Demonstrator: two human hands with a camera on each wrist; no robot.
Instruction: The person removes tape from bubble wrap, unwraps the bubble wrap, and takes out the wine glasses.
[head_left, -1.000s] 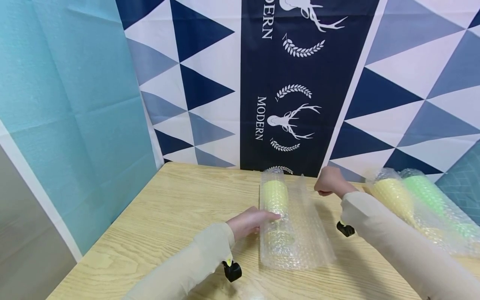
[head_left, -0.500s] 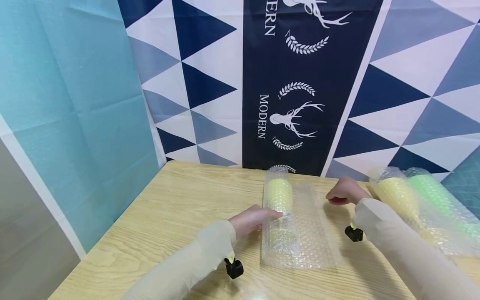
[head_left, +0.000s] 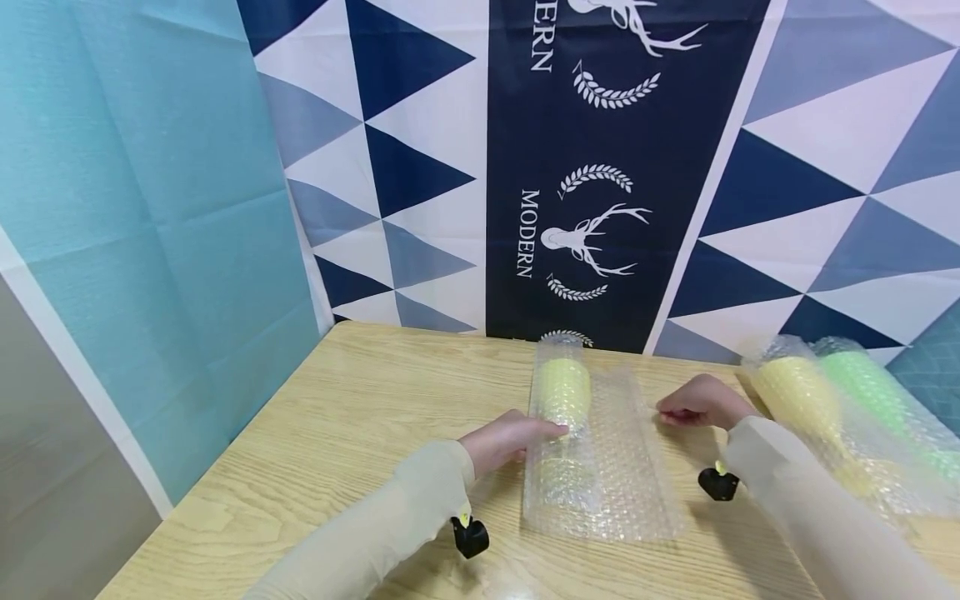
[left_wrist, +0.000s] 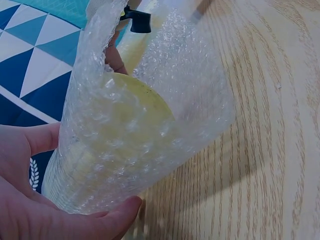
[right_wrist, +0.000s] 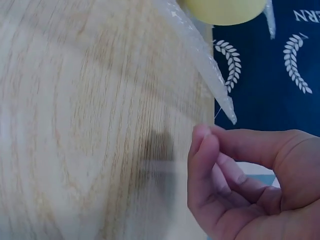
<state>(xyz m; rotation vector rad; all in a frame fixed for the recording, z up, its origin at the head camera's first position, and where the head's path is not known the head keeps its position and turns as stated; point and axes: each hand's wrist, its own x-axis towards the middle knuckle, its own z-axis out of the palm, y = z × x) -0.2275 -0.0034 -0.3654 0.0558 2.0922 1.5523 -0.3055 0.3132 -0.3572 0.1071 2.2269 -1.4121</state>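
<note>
My left hand [head_left: 510, 442] grips the side of a yellow cylinder [head_left: 564, 387] rolled in clear bubble wrap [head_left: 637, 487], its thumb lying across the top. In the left wrist view, fingers and thumb of that hand [left_wrist: 50, 212] clasp the wrapped roll [left_wrist: 100, 165] from both sides. A loose flap of wrap spreads right of the roll. Just beyond the flap's right edge is my right hand [head_left: 701, 402], fingers curled. The right wrist view shows its thumb and index tips meeting [right_wrist: 250, 185] beside the wrap's corner [right_wrist: 227, 107]; no object is visible between them.
Two bubble-wrapped items, one pale yellow [head_left: 802, 400] and one green [head_left: 862, 387], lie on the right of the wooden table [head_left: 360, 375]. Patterned cloth [head_left: 420, 242] hangs behind the table's back edge, and light-blue cloth [head_left: 172, 208] hangs at the left.
My right hand has moved down and slightly right, beside the flap's edge. The flap lies flatter and further out. My left hand keeps its hold on the roll.
</note>
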